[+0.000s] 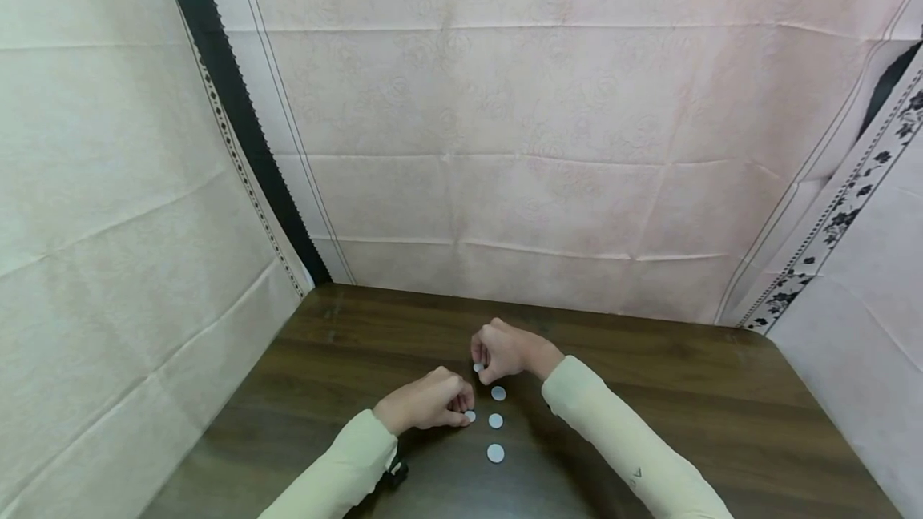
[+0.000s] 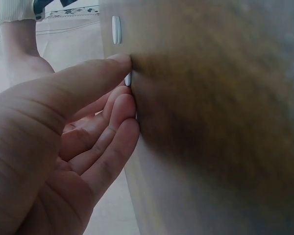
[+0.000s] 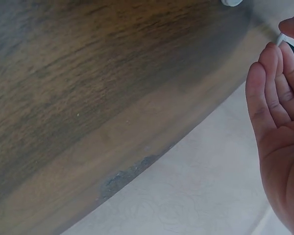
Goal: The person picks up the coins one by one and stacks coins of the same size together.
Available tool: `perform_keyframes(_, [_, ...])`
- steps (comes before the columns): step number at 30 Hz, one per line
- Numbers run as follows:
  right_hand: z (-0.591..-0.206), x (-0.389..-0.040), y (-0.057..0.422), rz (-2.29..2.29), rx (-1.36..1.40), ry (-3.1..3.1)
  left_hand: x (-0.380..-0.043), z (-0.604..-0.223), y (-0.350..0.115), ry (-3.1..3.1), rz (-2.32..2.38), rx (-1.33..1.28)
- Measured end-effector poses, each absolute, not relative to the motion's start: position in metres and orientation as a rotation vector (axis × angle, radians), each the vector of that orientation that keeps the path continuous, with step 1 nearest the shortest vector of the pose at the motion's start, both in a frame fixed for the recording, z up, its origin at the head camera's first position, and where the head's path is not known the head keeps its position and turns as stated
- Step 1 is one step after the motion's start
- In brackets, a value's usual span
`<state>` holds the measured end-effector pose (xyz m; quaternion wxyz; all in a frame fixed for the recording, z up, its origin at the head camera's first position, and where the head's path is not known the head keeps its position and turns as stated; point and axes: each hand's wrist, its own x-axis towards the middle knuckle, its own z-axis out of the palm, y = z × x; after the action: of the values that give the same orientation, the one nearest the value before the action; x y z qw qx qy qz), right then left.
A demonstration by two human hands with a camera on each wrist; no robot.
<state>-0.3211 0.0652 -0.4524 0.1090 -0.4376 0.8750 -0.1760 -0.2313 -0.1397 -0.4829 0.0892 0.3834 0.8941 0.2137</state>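
Observation:
My left hand [image 1: 431, 400] is low over the table, with thumb and fingertips round a small white disc [image 1: 470, 416]. In the left wrist view that disc [image 2: 128, 80] shows as a thin sliver between thumb and index finger, right at the wood surface. Farther back, my right hand [image 1: 505, 349] pinches another white disc [image 1: 478, 368] between thumb and fingers. The right wrist view shows this disc [image 3: 280, 39] edge-on at the fingertips. Between the forearms, three more discs form a column: a far one [image 1: 498, 393], a middle one [image 1: 495, 420] and a near one [image 1: 495, 452].
The dark wooden table [image 1: 649, 391] reaches back to a pale hanging cloth [image 1: 541, 142]. More cloth hangs at the left [image 1: 108, 223] and right. A small black object [image 1: 396, 472] is at the left wrist. The table's edge has a worn patch [image 3: 127, 175].

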Motion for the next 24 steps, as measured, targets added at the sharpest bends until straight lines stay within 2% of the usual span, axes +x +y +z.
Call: perform_keyframes(24, [-0.446,-0.287,0.076,-0.536,-1.263,2.547,-0.229,-0.484,-0.138,2.67,0.671,1.141])
